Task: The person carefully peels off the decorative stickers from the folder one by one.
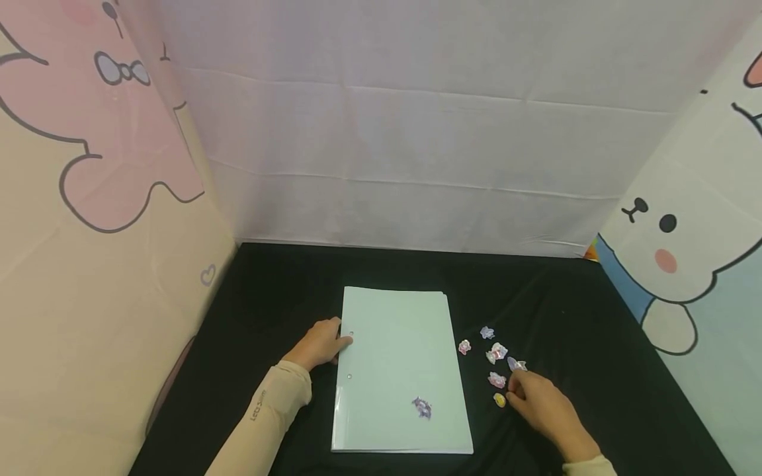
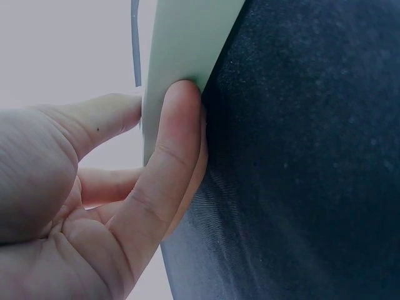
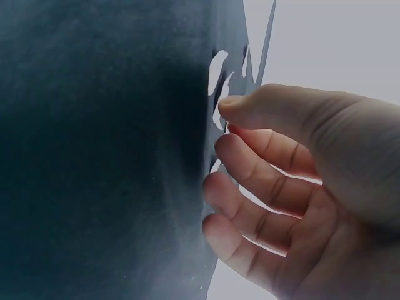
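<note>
The pale, whitish-green folder (image 1: 399,350) lies flat at the middle of the black tabletop (image 1: 268,297), its long axis running almost straight away from me, one short edge toward me and the other toward the white cloth (image 1: 417,132) at the back. It is a smooth, glossy rectangle with two small round studs (image 1: 349,376) near its left edge. My left hand (image 1: 318,344) pinches that edge, thumb on the top face and fingers against the side. A ragged purple sticker (image 1: 422,407) sits on the folder's near right part, slanting from far left to near right. To the right, small shiny stickers lie scattered on the dark fabric: a bluish one (image 1: 487,332), a pink one (image 1: 464,347) close to the folder, a white-and-pink one (image 1: 497,353), another pink one (image 1: 497,379) and a rounded yellow one (image 1: 499,400). My right hand (image 1: 544,406) has bent fingers at a pale violet sticker (image 1: 515,364); I cannot tell whether they pinch it.
</note>
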`<act>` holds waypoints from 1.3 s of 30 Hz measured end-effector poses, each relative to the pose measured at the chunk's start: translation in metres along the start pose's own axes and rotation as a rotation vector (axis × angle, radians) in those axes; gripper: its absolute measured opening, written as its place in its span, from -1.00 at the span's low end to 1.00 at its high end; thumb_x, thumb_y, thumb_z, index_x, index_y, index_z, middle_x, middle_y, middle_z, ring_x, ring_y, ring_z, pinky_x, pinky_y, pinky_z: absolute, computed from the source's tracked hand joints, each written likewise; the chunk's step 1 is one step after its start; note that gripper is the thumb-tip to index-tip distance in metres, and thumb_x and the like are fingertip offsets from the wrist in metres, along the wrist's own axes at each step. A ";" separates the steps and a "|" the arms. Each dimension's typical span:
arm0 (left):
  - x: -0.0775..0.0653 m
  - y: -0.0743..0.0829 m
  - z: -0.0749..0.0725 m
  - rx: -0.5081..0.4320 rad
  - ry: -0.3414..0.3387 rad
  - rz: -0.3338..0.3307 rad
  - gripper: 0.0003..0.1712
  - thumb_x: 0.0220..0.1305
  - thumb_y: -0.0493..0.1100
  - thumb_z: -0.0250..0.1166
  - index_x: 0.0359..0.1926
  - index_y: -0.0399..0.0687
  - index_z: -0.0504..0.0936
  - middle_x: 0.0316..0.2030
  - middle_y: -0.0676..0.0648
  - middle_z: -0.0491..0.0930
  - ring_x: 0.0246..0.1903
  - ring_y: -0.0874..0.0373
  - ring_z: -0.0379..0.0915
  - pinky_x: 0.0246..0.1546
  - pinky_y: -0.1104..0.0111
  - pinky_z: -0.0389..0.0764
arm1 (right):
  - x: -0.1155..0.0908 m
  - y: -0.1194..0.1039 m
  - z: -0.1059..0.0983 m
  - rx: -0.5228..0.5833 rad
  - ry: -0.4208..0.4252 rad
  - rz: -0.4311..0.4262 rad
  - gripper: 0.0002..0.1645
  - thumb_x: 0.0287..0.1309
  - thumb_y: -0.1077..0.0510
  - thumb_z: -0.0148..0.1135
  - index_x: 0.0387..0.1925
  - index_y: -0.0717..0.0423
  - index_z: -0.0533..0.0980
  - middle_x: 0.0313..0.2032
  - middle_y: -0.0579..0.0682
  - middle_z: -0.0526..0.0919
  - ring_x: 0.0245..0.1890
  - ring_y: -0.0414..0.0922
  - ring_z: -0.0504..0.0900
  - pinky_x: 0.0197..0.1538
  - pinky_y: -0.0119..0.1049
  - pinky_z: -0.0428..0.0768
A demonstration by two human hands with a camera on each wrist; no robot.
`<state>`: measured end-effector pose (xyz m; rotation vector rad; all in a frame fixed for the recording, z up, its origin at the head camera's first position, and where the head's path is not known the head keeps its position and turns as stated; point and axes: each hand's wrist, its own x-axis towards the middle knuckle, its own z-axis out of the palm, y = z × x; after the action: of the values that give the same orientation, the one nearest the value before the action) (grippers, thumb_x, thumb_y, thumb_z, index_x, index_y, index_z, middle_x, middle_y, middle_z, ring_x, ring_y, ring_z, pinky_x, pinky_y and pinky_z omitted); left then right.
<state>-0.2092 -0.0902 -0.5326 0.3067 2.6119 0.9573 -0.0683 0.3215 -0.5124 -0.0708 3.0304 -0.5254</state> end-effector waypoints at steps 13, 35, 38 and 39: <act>-0.003 0.002 -0.002 0.002 0.004 0.003 -0.70 0.39 -0.17 0.31 -0.06 -0.32 0.48 -0.52 -0.08 0.45 -0.63 0.15 0.49 -0.46 0.29 0.52 | 0.011 -0.021 0.003 0.011 0.043 -0.059 -0.75 0.06 0.23 0.45 -0.43 -0.07 0.49 -0.56 -0.25 0.41 -0.55 -0.26 0.37 -0.47 -0.26 0.39; -0.003 0.000 0.000 -0.008 0.007 0.009 -0.56 0.39 -0.15 0.31 0.09 -0.40 0.45 -0.51 -0.07 0.46 -0.62 0.17 0.50 -0.37 0.25 0.56 | 0.033 -0.106 0.041 -0.021 0.075 -0.397 -0.79 0.00 0.21 0.42 -0.26 0.04 0.61 -0.40 -0.21 0.49 -0.44 -0.27 0.43 -0.39 -0.31 0.50; -0.002 0.001 0.000 -0.006 0.008 0.006 -0.58 0.39 -0.14 0.31 0.07 -0.39 0.46 -0.51 -0.07 0.46 -0.62 0.18 0.50 -0.38 0.26 0.56 | 0.032 -0.111 0.046 -0.033 0.082 -0.434 -0.77 -0.01 0.18 0.44 -0.25 0.06 0.63 -0.40 -0.21 0.47 -0.44 -0.27 0.40 -0.40 -0.33 0.49; -0.002 0.001 0.000 -0.006 0.008 0.004 -0.59 0.39 -0.14 0.31 0.05 -0.38 0.47 -0.51 -0.07 0.46 -0.62 0.18 0.50 -0.39 0.26 0.55 | 0.032 -0.113 0.048 -0.038 0.085 -0.444 -0.77 -0.01 0.17 0.46 -0.25 0.07 0.64 -0.40 -0.21 0.47 -0.44 -0.26 0.39 -0.41 -0.33 0.49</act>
<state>-0.2073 -0.0905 -0.5313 0.3068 2.6166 0.9692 -0.0927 0.1978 -0.5209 -0.7543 3.1070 -0.5046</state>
